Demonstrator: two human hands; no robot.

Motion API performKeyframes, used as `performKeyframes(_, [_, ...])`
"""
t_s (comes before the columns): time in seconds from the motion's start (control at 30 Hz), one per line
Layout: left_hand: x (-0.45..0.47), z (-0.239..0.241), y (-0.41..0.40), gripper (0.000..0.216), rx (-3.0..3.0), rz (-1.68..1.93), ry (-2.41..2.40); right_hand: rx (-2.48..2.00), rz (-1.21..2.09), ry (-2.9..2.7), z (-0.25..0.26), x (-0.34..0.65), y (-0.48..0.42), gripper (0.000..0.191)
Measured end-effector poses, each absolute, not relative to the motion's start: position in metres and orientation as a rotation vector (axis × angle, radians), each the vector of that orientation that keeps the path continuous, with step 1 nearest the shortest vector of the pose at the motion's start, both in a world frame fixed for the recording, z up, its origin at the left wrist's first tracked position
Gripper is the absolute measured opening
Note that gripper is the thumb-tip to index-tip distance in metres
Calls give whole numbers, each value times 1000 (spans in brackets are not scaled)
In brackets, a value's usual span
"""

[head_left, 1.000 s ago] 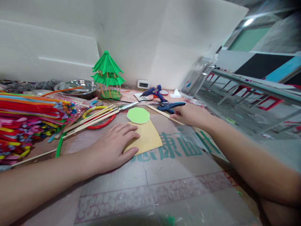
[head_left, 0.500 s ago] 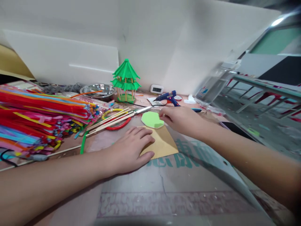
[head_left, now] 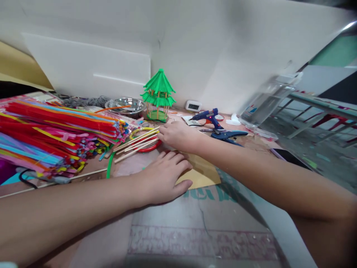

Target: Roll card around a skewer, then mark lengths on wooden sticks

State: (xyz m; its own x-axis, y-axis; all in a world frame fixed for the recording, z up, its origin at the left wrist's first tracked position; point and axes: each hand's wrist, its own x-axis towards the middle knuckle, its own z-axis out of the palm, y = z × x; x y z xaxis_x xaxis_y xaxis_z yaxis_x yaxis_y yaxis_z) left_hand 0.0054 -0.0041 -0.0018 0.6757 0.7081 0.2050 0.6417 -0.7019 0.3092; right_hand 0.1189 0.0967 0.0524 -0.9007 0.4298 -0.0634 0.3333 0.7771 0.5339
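Observation:
My left hand lies flat with fingers spread, its fingertips and thumb on a tan sheet of paper. My right hand is just beyond it, fingers curled down at the right ends of several thin wooden sticks. What these fingers hold, if anything, is hidden. Under the sticks show a red ring and a yellow loop of fuzzy stem. Behind my right hand stands a small two-tiered pavilion with green roofs and stick posts. The light green octagon is out of sight.
Bundles of coloured pipe cleaners fill the left side. Toward the back are a metal bowl, a white timer and a blue glue gun. Blue-handled cutters, a phone and a clear container are to the right.
My right hand has moved left from the green octagon's edge to the stick ends, covering the octagon and a metal blade there. My left hand stays on the paper. The view has shifted slightly.

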Motion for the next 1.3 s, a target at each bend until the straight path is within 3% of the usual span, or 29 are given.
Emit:
performKeyframes(0.13, [6, -1, -4, 38, 2700, 464, 1097, 804, 652, 2965, 56, 131, 99, 23])
performKeyframes(0.2, [5, -2, -5, 37, 2719, 481, 1093, 1032, 350, 3180, 59, 143, 96, 17])
performKeyframes(0.23, [5, -2, -4, 37, 2726, 488, 1090, 1161, 40, 3268, 61, 151, 93, 13])
performKeyframes(0.3, [5, -4, -4, 36, 2732, 492, 1078, 1340, -888, 3224, 63, 168, 85, 14])
performKeyframes(0.4, [5, -5, -1, 35, 2729, 502, 1045, 1309, -2141, 2653, 62, 194, 66, 23])
performKeyframes(0.47, [5, -5, 0, 36, 2728, 514, 1022, 1274, -2541, 2345, 58, 209, 52, 24])
performKeyframes(0.53, [4, -5, 0, 37, 2730, 518, 1014, 1256, -2721, 2164, 53, 220, 40, 24])
performKeyframes(0.7, [4, -5, -1, 40, 2697, 464, 1071, 1236, -2693, 2172, 38, 238, 28, 30])
performKeyframes(0.87, [3, -5, -2, 40, 2715, 447, 1077, 1593, -2148, 2556, 32, 250, 33, 41])
performKeyframes(1.1, [3, -5, -2, 41, 2751, 465, 1063, 1493, -1221, 3093, 29, 246, 18, 20])
performKeyframes(1.3, [4, -7, 1, 41, 2775, 481, 1059, 1422, -1105, 3067, 30, 243, 11, 13])
